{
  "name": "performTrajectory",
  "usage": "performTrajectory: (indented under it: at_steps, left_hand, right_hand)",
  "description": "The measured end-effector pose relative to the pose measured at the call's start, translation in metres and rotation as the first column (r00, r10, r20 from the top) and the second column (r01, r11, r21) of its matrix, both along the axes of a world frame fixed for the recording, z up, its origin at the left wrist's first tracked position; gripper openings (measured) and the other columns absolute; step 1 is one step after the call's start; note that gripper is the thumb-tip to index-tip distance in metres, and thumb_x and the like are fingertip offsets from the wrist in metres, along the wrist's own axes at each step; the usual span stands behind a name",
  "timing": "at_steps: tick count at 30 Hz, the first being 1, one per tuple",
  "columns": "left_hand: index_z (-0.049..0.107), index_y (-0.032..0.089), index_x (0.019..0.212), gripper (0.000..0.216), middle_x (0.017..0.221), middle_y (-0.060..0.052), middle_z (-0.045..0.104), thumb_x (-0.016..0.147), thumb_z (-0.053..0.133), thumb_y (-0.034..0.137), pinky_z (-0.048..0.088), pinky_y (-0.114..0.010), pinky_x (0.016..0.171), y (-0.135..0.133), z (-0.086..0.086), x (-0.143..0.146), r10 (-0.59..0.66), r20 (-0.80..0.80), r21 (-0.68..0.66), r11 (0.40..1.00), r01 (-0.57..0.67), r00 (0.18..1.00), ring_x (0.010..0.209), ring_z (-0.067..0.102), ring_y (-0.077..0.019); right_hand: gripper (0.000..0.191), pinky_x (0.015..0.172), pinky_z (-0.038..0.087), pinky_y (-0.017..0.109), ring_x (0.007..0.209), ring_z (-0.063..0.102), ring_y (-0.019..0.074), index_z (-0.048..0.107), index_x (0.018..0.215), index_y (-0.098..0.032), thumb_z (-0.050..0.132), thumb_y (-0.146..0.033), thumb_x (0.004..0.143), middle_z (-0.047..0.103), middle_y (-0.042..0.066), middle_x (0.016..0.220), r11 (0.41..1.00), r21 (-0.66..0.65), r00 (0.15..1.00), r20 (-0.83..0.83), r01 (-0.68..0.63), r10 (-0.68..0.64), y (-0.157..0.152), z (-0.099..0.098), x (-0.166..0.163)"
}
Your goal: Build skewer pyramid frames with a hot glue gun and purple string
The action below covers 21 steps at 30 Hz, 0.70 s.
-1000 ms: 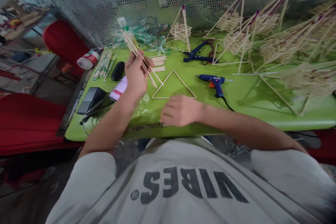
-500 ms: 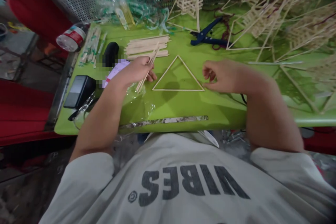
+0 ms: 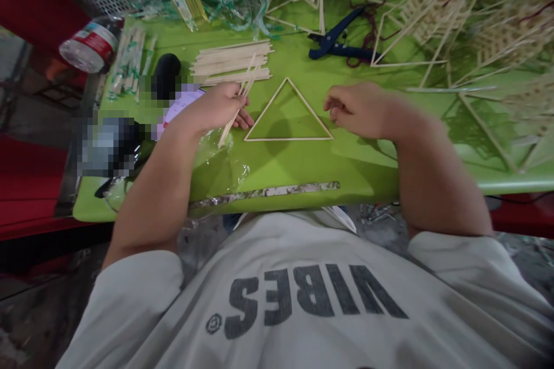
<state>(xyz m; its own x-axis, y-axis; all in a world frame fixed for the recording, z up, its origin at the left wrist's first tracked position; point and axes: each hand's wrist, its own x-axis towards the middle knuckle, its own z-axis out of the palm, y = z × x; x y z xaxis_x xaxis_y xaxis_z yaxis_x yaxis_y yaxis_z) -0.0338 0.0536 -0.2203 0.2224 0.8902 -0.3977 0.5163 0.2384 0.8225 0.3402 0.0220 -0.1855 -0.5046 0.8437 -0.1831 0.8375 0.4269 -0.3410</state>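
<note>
A triangle of thin wooden sticks (image 3: 288, 138) lies flat on the green table (image 3: 303, 164). My left hand (image 3: 219, 108) rests just left of it, closed round a few wooden sticks (image 3: 237, 101) that slant up to the right. My right hand (image 3: 357, 108) lies at the triangle's right corner with its fingers curled loosely; nothing shows in them. A pile of loose sticks (image 3: 231, 60) sits behind my left hand.
Blue cutters (image 3: 335, 46) lie at the back. Several stick pyramids (image 3: 450, 17) crowd the back right. A plastic bottle (image 3: 89, 45), a black object (image 3: 165, 73) and wrapped sticks (image 3: 127, 60) are at the left. Clear plastic wrap (image 3: 225, 170) lies near the front edge.
My left hand came down from in front of me to the table with the sticks. My right hand moved from the table's front edge to the triangle's right corner.
</note>
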Motion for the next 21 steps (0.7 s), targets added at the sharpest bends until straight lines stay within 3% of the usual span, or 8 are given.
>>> performTrajectory:
  at_steps: [8, 16, 21]
  left_hand:
    - [0.062, 0.023, 0.101, 0.027, 0.087, -0.011, 0.082, 0.11, 0.068, 0.049, 0.064, -0.039, 0.074, 0.009, -0.017, -0.007, -0.031, 0.048, 0.015, 0.999, 0.03, 0.998, 0.082, 0.084, -0.0284]
    - [0.061, 0.023, 0.1, 0.023, 0.089, -0.012, 0.084, 0.113, 0.061, 0.042, 0.064, -0.038, 0.073, -0.002, -0.001, 0.006, -0.037, 0.009, 0.003, 0.999, 0.037, 0.999, 0.083, 0.085, -0.0283]
    - [0.059, 0.024, 0.1, 0.023, 0.09, -0.011, 0.084, 0.114, 0.06, 0.043, 0.065, -0.038, 0.075, -0.003, -0.001, 0.008, -0.048, 0.015, -0.004, 0.999, 0.048, 0.999, 0.085, 0.085, -0.0279]
  right_hand:
    - [0.034, 0.093, 0.053, 0.048, 0.106, 0.076, 0.0366, 0.078, 0.13, -0.02, 0.055, -0.028, 0.106, 0.084, 0.018, 0.12, 1.0, 0.018, 0.999, 0.029, -0.022, 0.022, -0.002, -0.002, -0.004]
    - [0.031, 0.097, 0.054, 0.05, 0.109, 0.074, 0.0366, 0.075, 0.127, -0.022, 0.052, -0.026, 0.107, 0.084, 0.02, 0.125, 1.0, 0.014, 0.999, 0.028, -0.019, 0.018, -0.004, 0.001, -0.004]
    - [0.034, 0.098, 0.055, 0.051, 0.108, 0.075, 0.0378, 0.076, 0.126, -0.022, 0.051, -0.029, 0.106, 0.084, 0.019, 0.122, 1.0, 0.004, 0.999, 0.054, -0.004, 0.004, -0.005, 0.005, -0.008]
